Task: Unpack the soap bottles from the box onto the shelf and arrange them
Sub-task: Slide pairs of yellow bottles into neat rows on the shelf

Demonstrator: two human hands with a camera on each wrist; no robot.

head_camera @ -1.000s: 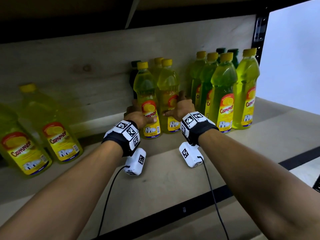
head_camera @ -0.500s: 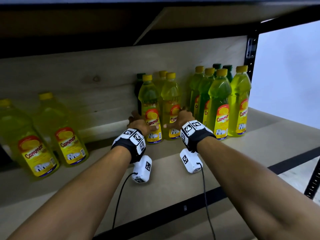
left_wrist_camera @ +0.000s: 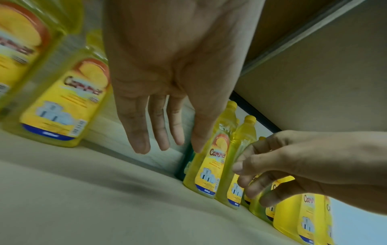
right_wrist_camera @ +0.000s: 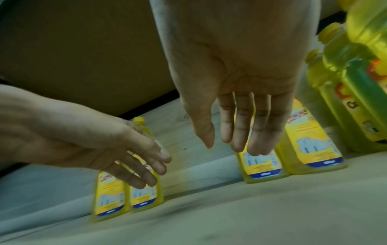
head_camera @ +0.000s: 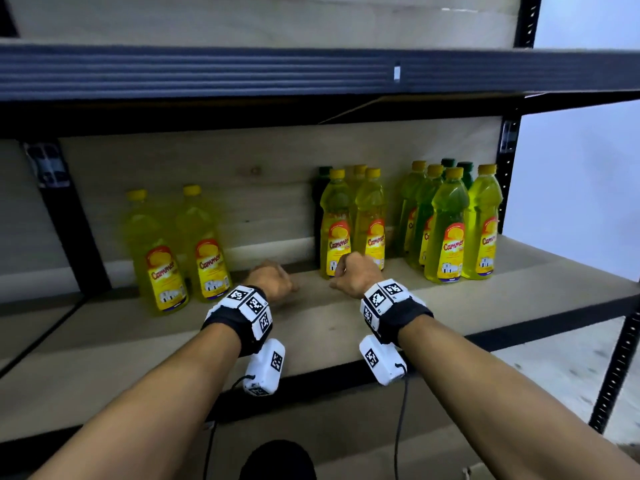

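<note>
Yellow soap bottles stand upright on the wooden shelf point(head_camera: 329, 327) in three clusters: a left pair point(head_camera: 162, 258), a middle pair point(head_camera: 336, 230) with a dark green bottle point(head_camera: 323, 188) behind, and a right group point(head_camera: 446, 233) of several yellow-green ones. My left hand point(head_camera: 273, 280) hovers over the board between the left pair and the middle pair, holding nothing. My right hand point(head_camera: 355, 275) hangs just in front of the middle pair, also empty. The left hand point(left_wrist_camera: 159, 132) and the right hand point(right_wrist_camera: 240, 129) both show straight, relaxed fingers. No box is in view.
A dark upper shelf beam point(head_camera: 311, 74) runs overhead. Black uprights point(head_camera: 505, 188) frame the shelf at both ends. Bare board lies between the bottle clusters and along the front edge point(head_camera: 346, 379). A white wall shows to the right.
Both hands have let go of the middle pair of bottles and drawn back toward me. The view has pulled back and up, so more of the shelf shows.
</note>
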